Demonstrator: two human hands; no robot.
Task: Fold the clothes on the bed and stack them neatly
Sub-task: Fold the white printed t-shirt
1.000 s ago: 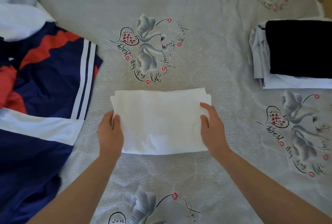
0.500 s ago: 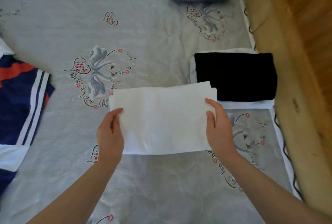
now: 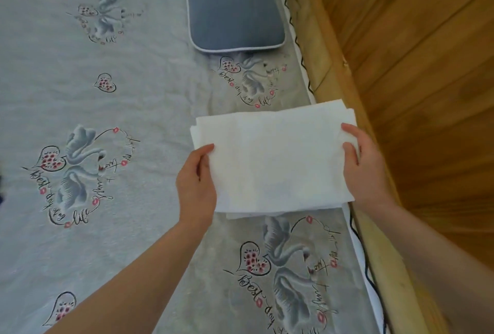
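left hand (image 3: 196, 186) — pinching folded white cloth (image 3: 278, 159) | right hand (image 3: 366, 170) — pinching opposite edge

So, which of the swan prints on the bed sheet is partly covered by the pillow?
The swan print at the far end, beside the wooden bed rail: the grey pillow overlaps its top edge. The other swan prints lie fully uncovered.

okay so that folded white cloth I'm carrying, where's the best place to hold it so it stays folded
Hold the folded white cloth by its two short ends, coming in from left and right, as the left hand and right hand do now: thumbs on top, fingers beneath. It is a wide, flat rectangle of loose layers, so a grip at both ends keeps it level and the layers together.
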